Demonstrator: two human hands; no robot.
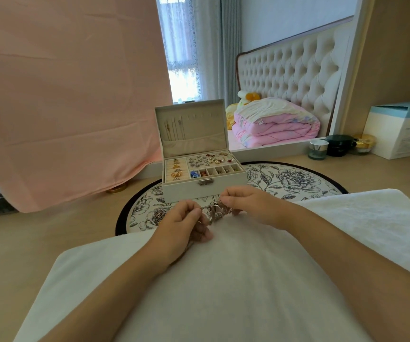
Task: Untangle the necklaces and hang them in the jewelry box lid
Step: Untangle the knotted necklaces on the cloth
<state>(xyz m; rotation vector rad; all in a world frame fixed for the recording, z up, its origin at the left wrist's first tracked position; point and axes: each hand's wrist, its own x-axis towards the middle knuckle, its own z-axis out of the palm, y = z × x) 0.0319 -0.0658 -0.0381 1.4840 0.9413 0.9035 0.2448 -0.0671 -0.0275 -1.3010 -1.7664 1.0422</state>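
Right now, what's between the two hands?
In the head view, tangled necklaces span the gap, pinched by the left hand and right hand.

A pale pink sheet (63,95) hangs across the scene from nine to eleven o'clock. At twelve o'clock daylight comes through a window (184,50) with a white lace curtain, and a grey pleated curtain (231,45) hangs just beside it toward one o'clock. A cream tufted headboard (290,67) stands at one to two o'clock with a folded pink quilt (275,127) before it and a light wooden wall panel (396,58) at the far edge, while the tan tabletop (38,233) carries a blue-and-white carton (401,129) and three small jars (339,144) at three o'clock.
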